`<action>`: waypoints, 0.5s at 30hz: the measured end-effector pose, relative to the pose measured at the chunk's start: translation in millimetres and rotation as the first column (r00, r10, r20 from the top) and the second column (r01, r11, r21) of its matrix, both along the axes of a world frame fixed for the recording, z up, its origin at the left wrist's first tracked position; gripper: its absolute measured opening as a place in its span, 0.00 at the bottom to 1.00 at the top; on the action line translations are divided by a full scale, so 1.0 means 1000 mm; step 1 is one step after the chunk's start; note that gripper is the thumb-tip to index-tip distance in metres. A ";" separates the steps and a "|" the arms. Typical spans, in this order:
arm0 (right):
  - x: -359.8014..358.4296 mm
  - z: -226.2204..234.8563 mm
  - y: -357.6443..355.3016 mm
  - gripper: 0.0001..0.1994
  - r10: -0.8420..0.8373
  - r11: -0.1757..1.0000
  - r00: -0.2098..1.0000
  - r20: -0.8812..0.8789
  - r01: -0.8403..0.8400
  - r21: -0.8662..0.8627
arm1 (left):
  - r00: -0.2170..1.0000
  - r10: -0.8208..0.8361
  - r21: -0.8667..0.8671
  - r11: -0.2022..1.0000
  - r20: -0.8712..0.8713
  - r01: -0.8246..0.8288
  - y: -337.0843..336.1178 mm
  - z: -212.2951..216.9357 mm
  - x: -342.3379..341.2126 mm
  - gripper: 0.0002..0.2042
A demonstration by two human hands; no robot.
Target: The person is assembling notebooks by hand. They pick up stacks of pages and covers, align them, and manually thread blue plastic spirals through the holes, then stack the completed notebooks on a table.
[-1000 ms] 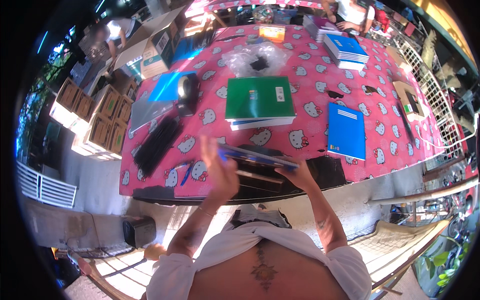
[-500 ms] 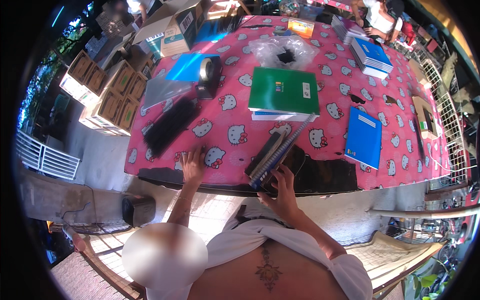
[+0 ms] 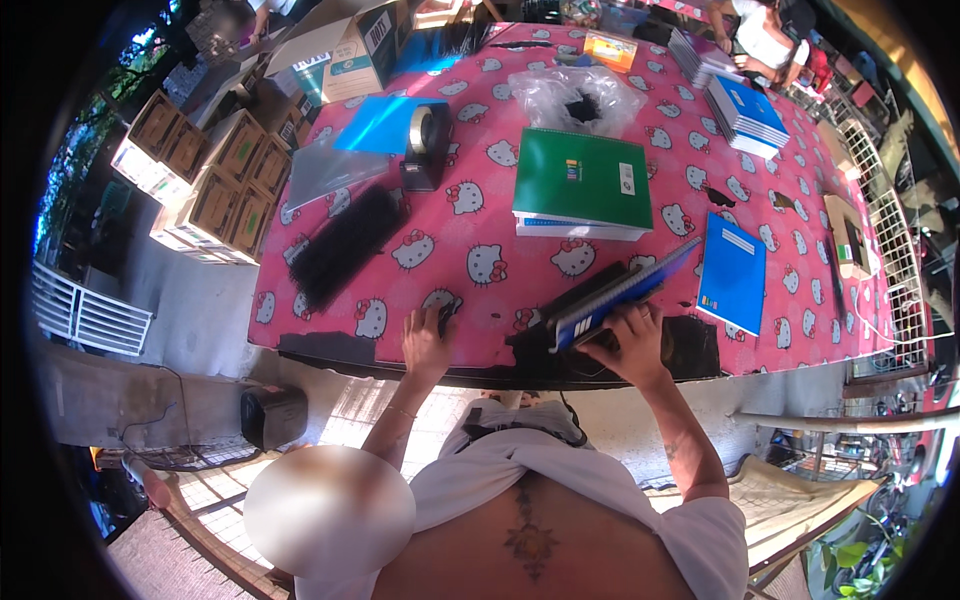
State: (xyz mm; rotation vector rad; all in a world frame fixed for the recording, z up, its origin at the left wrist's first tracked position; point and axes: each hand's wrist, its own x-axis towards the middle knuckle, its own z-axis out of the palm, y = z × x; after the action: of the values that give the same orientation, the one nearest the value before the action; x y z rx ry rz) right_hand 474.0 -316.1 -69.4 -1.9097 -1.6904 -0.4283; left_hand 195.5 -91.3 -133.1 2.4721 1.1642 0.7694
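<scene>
My right hand (image 3: 635,345) grips a blue-covered notebook (image 3: 630,295), tilted up on its edge near the table's front edge. A long dark piece (image 3: 590,295) lies along the notebook's left side; its kind is unclear. My left hand (image 3: 428,340) rests on the table to the left, fingers curled around a small dark thing (image 3: 447,316) too small to name. Beyond the notebook lies a stack of notebooks with a green cover (image 3: 582,180) on top. A single blue notebook (image 3: 731,272) lies flat to the right. A bundle of thin black strands (image 3: 348,245) lies beyond my left hand.
The table has a pink patterned cloth (image 3: 485,265), torn along the front. Farther back are a tape dispenser (image 3: 422,150), a blue sheet (image 3: 375,125), a clear plastic bag (image 3: 535,100) and stacked blue notebooks (image 3: 748,115). Cartons (image 3: 215,200) stand left; another person (image 3: 760,45) is far right.
The notebook has moved right, and its blue cover now faces me more. My right hand has shifted right and up with it. My left hand has slid right along the table.
</scene>
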 end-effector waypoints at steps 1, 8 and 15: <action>0.003 -0.005 0.002 0.25 -0.049 0.995 0.998 0.032 0.046 0.089 | 1.000 -0.026 0.023 0.999 -0.002 0.026 -0.001 -0.003 0.004 0.17; -0.009 -0.020 0.006 0.21 -0.377 0.916 0.926 -0.004 0.374 0.144 | 0.931 -0.044 -0.840 0.417 0.361 0.346 -0.017 0.015 0.044 0.12; -0.015 0.100 0.038 0.12 -0.153 0.983 0.985 0.077 0.145 0.109 | 0.869 0.340 -0.932 0.078 0.359 0.354 -0.068 0.041 0.058 0.13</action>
State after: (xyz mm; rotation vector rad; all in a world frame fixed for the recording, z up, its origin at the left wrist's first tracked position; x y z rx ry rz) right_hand 459.5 -278.6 30.6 -1.9739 -1.5507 -0.6505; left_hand 253.3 -159.6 -91.9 0.9107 0.8987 0.2758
